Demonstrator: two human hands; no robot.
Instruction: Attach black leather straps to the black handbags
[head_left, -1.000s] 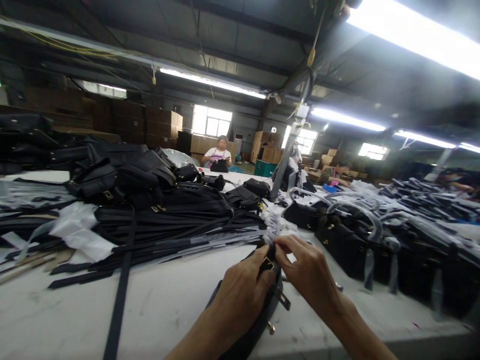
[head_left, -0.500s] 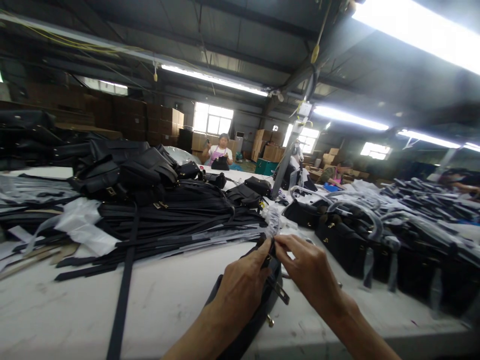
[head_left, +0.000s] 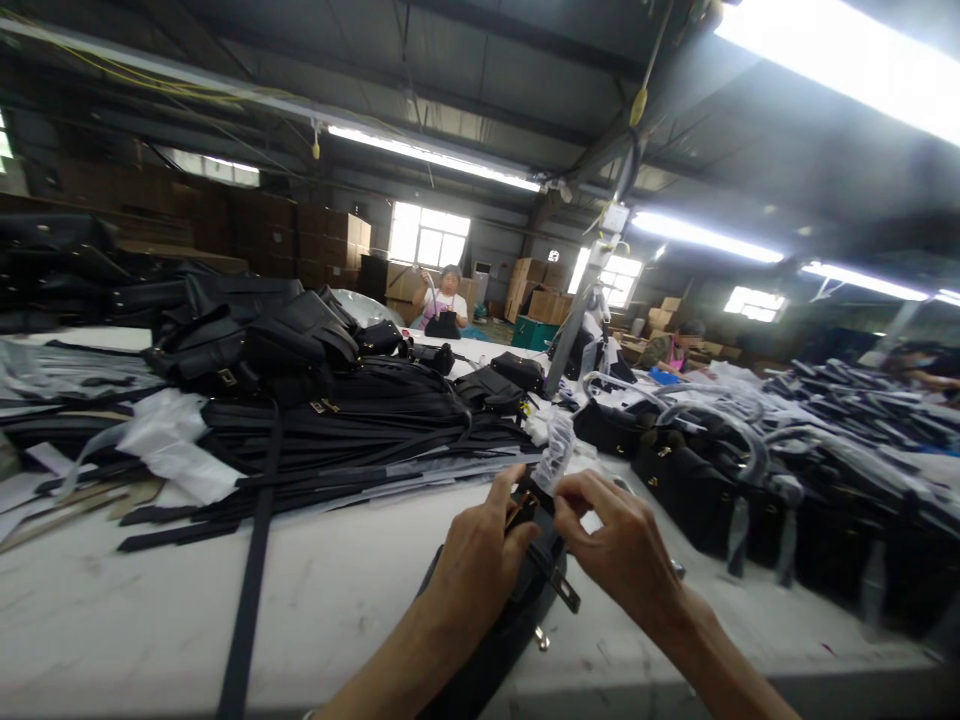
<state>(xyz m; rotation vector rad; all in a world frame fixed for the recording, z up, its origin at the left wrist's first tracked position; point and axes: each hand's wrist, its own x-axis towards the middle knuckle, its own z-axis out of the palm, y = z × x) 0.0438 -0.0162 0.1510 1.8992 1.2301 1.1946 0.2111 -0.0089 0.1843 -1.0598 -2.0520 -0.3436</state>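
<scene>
Room: a dim workshop is seen under strip lights, with cartons stacked at the far wall. Everything is carried on a white tabletop [head_left: 337,600].
Far left of the fingers: a heap of black straps [head_left: 360,430] and pale paper scraps is spread out, well apart from both hands.
Beyond the fingers: a co-worker [head_left: 444,305] is seen at the far end of the room.
Left hand [head_left: 480,560]: it is raised off the tabletop with the wrist bent inward. Its fingers [head_left: 504,492] are closed in a pinch on the buckled strap [head_left: 523,508].
Buckled strap: it is held between the two hands, just above the black bag [head_left: 517,610] it seems to belong to. It is judged light and limp, with smooth leather that may slip. The firmest hold is judged to be at the gold buckle, where the metal gives an edge.
Plastic wrap [head_left: 556,455]: it stands up from the fingertips. It is judged thin, crinkly and easily torn, best nipped near its base.
Right hand [head_left: 626,555]: it is brought in from the right with the forearm low. Its fingers [head_left: 566,495] are pinched shut on the foot of the plastic wrap.
Right of the fingers: rows of black handbags [head_left: 690,480] with wrapped handles are set near.
</scene>
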